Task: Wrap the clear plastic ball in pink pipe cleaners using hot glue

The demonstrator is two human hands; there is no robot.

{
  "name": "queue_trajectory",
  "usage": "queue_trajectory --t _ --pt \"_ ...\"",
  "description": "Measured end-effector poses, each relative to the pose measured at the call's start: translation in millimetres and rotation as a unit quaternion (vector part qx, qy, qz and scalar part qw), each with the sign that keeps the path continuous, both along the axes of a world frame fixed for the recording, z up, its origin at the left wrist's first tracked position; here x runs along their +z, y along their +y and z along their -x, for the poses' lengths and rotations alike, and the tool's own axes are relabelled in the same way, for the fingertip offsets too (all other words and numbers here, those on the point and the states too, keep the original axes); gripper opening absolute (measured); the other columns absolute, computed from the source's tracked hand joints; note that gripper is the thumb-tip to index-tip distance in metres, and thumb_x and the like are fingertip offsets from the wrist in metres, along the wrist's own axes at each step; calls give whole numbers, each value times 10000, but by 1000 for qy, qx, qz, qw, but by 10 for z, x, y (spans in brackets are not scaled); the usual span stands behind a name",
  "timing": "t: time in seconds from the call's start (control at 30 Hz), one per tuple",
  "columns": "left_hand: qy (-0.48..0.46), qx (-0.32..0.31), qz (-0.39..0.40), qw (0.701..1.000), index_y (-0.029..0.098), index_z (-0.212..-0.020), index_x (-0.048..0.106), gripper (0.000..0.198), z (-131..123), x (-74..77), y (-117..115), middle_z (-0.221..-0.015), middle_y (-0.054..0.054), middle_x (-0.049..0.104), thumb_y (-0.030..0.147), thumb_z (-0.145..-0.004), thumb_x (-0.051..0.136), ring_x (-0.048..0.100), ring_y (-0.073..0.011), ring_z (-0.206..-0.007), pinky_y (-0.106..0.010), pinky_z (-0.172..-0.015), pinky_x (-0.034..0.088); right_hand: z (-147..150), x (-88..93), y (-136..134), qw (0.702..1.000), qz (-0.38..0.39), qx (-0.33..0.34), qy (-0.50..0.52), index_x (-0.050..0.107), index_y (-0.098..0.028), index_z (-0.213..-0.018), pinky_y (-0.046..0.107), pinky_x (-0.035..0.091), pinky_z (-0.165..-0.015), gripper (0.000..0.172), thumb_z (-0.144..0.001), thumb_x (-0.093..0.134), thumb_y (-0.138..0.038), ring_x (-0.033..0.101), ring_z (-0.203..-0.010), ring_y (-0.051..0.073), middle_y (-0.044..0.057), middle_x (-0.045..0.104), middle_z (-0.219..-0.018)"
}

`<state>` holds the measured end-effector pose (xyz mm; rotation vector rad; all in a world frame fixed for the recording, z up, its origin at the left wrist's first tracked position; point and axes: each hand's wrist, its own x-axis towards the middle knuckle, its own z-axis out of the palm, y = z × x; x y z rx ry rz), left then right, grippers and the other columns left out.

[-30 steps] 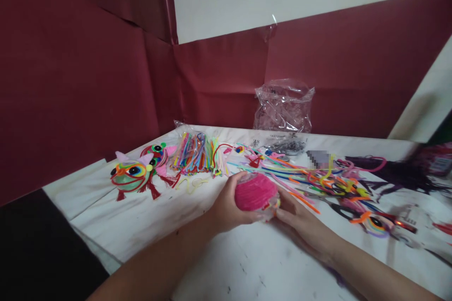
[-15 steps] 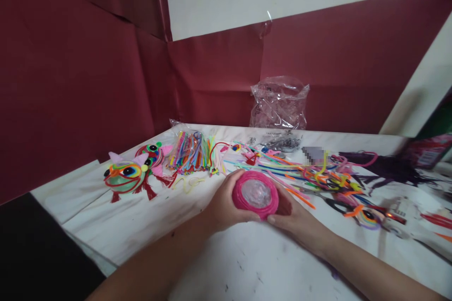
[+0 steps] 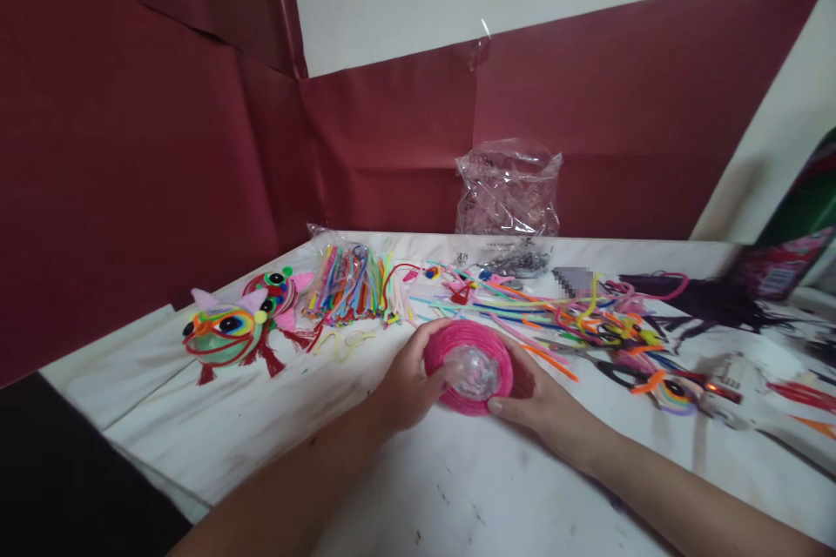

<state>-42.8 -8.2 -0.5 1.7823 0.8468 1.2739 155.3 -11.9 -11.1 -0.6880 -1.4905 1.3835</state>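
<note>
Between my two hands, just above the white table (image 3: 392, 496), is a round bowl-like piece of coiled bright pink cord or pipe cleaner (image 3: 467, 332) with a clear, shiny plastic middle (image 3: 475, 372). My left hand (image 3: 418, 383) wraps its left side, the thumb lying over the rim against the clear plastic. My right hand (image 3: 532, 387) closes around the right side, its thumb at the lower rim. Fingers behind the piece are mostly hidden. Farther left stand two colourful animal-head figures, one with a pale green body (image 3: 222, 344) and one mostly red (image 3: 278, 291).
A bag of many-coloured pipe cleaners (image 3: 353, 283) lies at the back left. Loose pipe cleaners, scissors (image 3: 617, 372) and a white glue gun (image 3: 738, 392) spread across the right. A crumpled clear bag (image 3: 509, 191) stands by the red-covered wall.
My left thumb has moved from the lower rim onto the clear middle. The pink piece has tipped, so more of its upper coils show. The view has shifted slightly.
</note>
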Motion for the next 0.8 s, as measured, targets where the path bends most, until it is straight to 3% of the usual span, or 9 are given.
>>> queue_trajectory --t 0.23,0.37,0.43,0.5,0.57,0.67,0.73,0.8 --pt "-21 -16 33 999 176 -1226 509 568 9 -8 48 -1238 -113 591 320 -720 724 533 -278 -1177 -374 -1013 403 -4 -37 15 999 21 15 20 420 -295 -1340 445 349 -1064 897 -569 856 -438 437 -1301 278 93 476 -1427" --pt "-41 9 93 995 166 -1262 468 762 20 37 58 -1275 -141 558 344 -603 806 537 -298 -1165 -378 -966 431 -23 -73 56 998 34 -31 31 378 -316 -1369 448 372 -1044 929 -579 851 -439 433 -1302 268 95 427 -1461" --pt "-59 22 133 989 167 -1240 478 815 23 43 80 -1238 -141 577 353 -535 840 573 -291 -1097 -365 -893 466 -41 -57 77 997 30 -64 26 434 -323 -1335 454 400 -1017 817 -627 822 -448 467 -1270 271 90 461 -1438" --pt "-82 31 156 984 167 -1131 529 692 18 29 110 -1111 -110 634 370 -543 832 615 -246 -974 -330 -808 482 -59 -22 89 996 21 -86 18 532 -314 -1250 458 413 -1003 659 -664 790 -469 498 -1236 278 83 529 -1381" --pt "-98 39 181 978 173 -1019 544 559 5 5 135 -937 -57 665 383 -575 811 627 -189 -818 -296 -721 477 -75 10 93 997 8 -80 12 606 -302 -1155 451 420 -999 524 -689 769 -479 529 -1200 281 73 606 -1296" --pt "-106 35 215 970 186 -1013 536 565 -25 -11 130 -843 -16 659 369 -559 818 609 -159 -727 -284 -673 466 -89 22 86 999 -18 -46 -4 632 -291 -1121 429 426 -1001 393 -771 708 -452 563 -1161 264 60 648 -1240" --pt "-110 27 213 970 186 -1045 550 591 -49 7 97 -928 -38 663 345 -546 823 618 -186 -822 -304 -734 472 -86 10 76 999 -32 -33 -23 598 -286 -1188 421 414 -1020 423 -803 676 -446 537 -1198 256 64 604 -1306" --pt "-113 22 208 971 180 -1067 562 610 -68 39 56 -1029 -65 647 329 -536 823 611 -223 -924 -324 -792 469 -70 -4 65 997 -38 -36 -54 526 -274 -1282 433 415 -1026 592 -756 715 -467 508 -1232 271 87 546 -1368"
